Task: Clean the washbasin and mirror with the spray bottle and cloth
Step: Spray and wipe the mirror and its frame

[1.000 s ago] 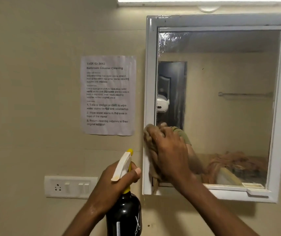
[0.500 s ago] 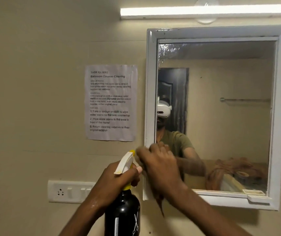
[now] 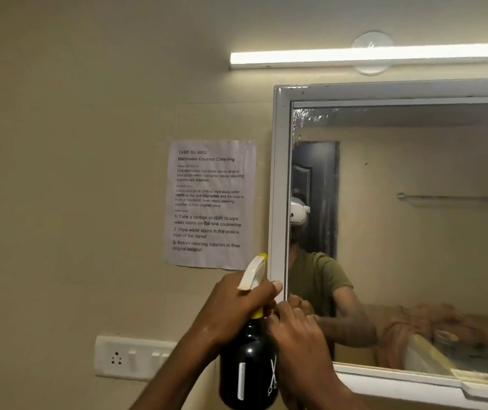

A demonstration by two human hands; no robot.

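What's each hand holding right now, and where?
Left hand grips the spray bottle at its neck. Right hand: cannot tell; no cloth shows.

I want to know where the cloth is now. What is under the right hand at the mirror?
The right hand lies at the lower left corner of the white-framed wall mirror, beside the black spray bottle that the left hand grips. Whether a cloth is under it cannot be seen; the hand covers that spot.
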